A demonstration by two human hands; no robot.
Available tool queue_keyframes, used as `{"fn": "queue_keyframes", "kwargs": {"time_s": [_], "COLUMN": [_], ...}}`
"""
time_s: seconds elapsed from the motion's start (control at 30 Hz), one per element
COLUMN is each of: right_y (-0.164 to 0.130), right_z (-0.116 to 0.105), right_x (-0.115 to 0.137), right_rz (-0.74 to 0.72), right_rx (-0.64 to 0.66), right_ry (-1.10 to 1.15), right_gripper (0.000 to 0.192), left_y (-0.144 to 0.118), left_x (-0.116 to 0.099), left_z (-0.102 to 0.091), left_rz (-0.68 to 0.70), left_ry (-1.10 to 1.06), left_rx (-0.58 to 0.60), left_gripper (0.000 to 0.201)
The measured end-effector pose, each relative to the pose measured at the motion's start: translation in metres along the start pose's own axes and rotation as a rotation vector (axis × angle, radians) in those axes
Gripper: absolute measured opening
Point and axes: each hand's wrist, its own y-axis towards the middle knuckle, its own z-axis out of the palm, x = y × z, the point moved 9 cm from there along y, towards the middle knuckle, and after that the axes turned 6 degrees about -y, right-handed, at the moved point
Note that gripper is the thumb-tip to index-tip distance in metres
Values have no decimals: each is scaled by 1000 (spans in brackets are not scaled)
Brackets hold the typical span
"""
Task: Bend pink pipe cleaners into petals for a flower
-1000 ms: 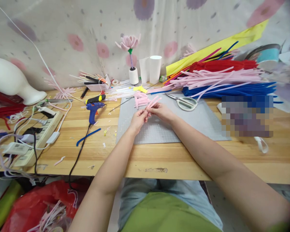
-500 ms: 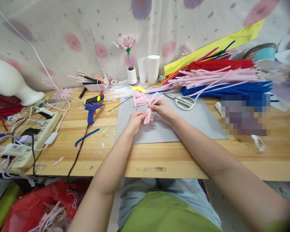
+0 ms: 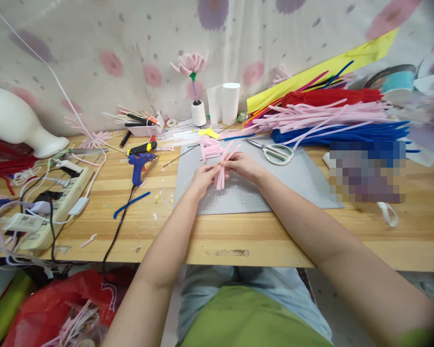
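Observation:
Between my two hands is a small bunch of pink pipe cleaners (image 3: 220,179), held above the grey cutting mat (image 3: 275,195). My left hand (image 3: 205,179) pinches the bunch at its middle from the left. From the right, my right hand (image 3: 241,166) closes its fingertips on the same spot. Strands fan out above and below the pinch. Just behind lies a pile of short pink pipe cleaner pieces (image 3: 210,148). Scissors with pale handles (image 3: 278,154) rest on the mat beyond my right hand.
A blue hot glue gun (image 3: 138,166) and a power strip (image 3: 63,205) with cables are at left. A finished pink flower (image 3: 191,65) stands in a white holder (image 3: 197,114). Pink (image 3: 321,115), red (image 3: 332,98) and blue pipe cleaner bundles (image 3: 347,132) lie at the back right.
My right hand has come down and left to meet my left hand at the bunch's middle. The lower strands now hang more visibly below my fingers.

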Motion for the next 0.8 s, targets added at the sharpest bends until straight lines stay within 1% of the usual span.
{"fn": "queue_keyframes", "kwargs": {"time_s": [0.1,0.2,0.27,0.33,0.4,0.47,0.53,0.6,0.67,0.73,0.8], "right_y": [-1,-2,-4,-4,-4,-3,-2,-1,-1,-2,-3], "right_z": [0,-8,-7,1,10,13,12,13,16,18,19], "right_x": [4,5,5,5,5,6,5,4,4,5,7], "right_rz": [-15,-21,-14,-20,-46,-79,-95,-94,-94,-97,-107], "right_rx": [-5,-85,-105,-76,-50,-82,-118,-97,-44,-10,-10], "right_ry": [29,8,-85,-205,-305,-377,-423,-436,-428,-424,-433], "right_gripper": [36,35,35,36,37,39,40,39,39,39,39], "left_y": [1,0,0,0,2,4,8,11,12,13,12], "left_x": [-6,-13,-16,-19,-17,-12,-7,-4,-3,-3,-5], "left_z": [-5,-9,-15,-22,-25,-25,-22,-18,-18,-21,-24], "left_rz": [76,165,230,279,281,239,187,148,125,120,145], "left_ry": [15,-13,-40,-75,-125,-178,-209,-211,-198,-184,-187], "left_rx": [-79,-124,-187,-254,-293,-291,-243,-170,-137,-152,-192], "left_gripper": [16,13,10,8,8,9,11,15,17,15,13]}}
